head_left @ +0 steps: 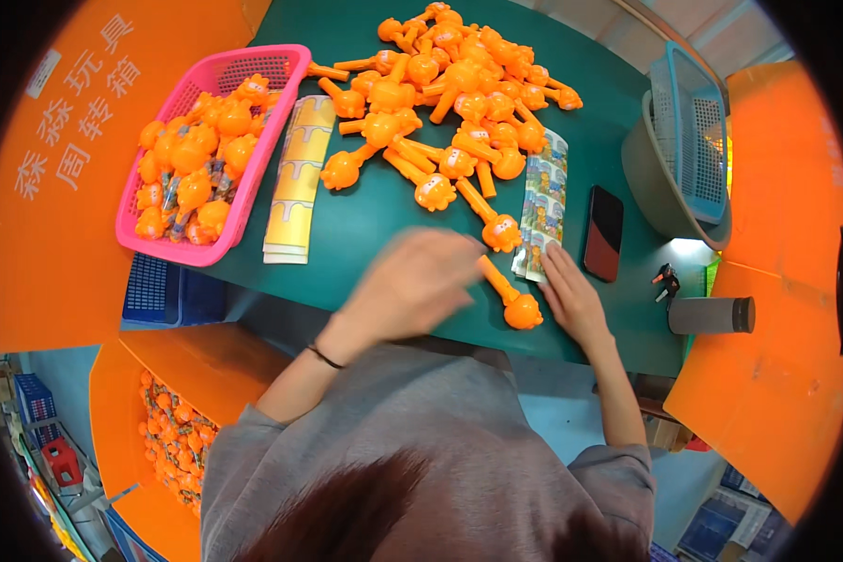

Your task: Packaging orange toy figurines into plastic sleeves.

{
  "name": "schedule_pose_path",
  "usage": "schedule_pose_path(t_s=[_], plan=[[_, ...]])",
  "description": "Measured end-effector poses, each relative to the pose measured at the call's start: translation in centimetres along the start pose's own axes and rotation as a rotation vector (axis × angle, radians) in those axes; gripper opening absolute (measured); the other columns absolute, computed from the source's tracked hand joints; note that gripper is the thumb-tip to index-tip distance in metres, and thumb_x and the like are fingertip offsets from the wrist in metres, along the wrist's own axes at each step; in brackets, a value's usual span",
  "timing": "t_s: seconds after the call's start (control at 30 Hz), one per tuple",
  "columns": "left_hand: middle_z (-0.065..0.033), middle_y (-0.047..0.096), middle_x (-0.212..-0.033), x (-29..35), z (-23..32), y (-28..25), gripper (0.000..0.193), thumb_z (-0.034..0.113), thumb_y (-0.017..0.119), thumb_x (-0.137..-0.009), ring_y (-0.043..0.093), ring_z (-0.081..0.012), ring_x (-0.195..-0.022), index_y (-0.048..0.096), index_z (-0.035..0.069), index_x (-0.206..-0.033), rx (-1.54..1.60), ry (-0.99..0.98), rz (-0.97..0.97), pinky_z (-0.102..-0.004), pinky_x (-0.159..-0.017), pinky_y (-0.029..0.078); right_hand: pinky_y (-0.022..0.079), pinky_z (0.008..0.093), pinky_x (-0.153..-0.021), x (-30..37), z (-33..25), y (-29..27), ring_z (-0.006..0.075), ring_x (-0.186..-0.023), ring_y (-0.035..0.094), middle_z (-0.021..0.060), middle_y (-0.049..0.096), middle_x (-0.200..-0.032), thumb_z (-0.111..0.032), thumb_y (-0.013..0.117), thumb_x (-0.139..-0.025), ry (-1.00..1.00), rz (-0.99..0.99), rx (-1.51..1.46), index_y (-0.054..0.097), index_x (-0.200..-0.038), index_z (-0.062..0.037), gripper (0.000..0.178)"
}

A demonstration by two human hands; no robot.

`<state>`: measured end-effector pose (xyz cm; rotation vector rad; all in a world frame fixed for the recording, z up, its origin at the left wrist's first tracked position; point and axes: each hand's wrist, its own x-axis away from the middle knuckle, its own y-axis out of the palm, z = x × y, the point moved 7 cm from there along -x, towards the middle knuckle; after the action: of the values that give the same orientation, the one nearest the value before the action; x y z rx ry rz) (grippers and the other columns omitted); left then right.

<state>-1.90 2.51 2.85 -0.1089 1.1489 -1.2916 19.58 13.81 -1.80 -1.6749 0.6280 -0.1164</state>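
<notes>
My left hand (412, 286) is smeared by motion over the near part of the green table, so its fingers cannot be read. Just to its right lies a single orange toy (518, 304) with a round animal head and a stick handle. Fingers stretched, my right hand (574, 298) rests at the near end of a stack of colourful printed sticker strips (545, 192). A loose heap of similar orange toys (464, 80) spreads across the far middle of the table. Left of the heap lies a stack of yellow patterned strips (300, 178).
A pink basket (290, 122) full of orange toys stands at the left. Right of the strips are a dark phone (604, 232), a grey bottle (707, 316) and a basin (646, 164) with a blue basket (688, 131). An orange box (173, 351) with more toys sits below left.
</notes>
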Motion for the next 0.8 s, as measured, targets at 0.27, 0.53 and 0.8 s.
schedule_pose_path(t_s=[0.27,0.53,0.8], plan=[[-0.0069,0.064,-0.105,-4.7,-0.9,4.7,0.032,0.013,0.065,-0.079,0.06,-0.0211,-0.102,0.061,0.009,-0.11,-0.086,0.134,-0.123,-0.0396,-0.1,0.042,0.05,0.0396,-0.094,1.0,-0.3,-0.7,0.0325,-0.113,0.06,0.0162,0.063,-0.117,0.008,0.062,-0.073,0.028,0.219,-0.048,0.063,-0.115,0.0005,0.043],[-0.0093,0.068,-0.091,-6.3,-4.0,-0.4,0.029,0.019,0.075,-0.082,0.066,-0.0205,-0.078,0.065,0.001,-0.102,0.033,-0.415,-0.02,-0.0299,-0.066,0.052,0.047,0.0407,-0.091,0.6,-4.3,-2.1,0.0311,-0.103,0.06,0.0119,0.066,-0.109,0.011,0.061,-0.07,0.12,0.508,-0.083,0.069,-0.105,-0.001,0.038],[0.0013,0.064,-0.077,5.8,0.6,5.8,0.014,0.015,0.062,-0.094,0.059,-0.0034,-0.065,0.065,0.002,-0.097,1.092,-1.055,-0.229,-0.0181,-0.054,0.042,0.051,0.039,-0.085,1.6,-11.3,0.4,0.0312,-0.099,0.061,0.0097,0.067,-0.108,0.003,0.065,-0.071,-0.042,0.411,-0.187,0.071,-0.103,-0.0032,0.033]])
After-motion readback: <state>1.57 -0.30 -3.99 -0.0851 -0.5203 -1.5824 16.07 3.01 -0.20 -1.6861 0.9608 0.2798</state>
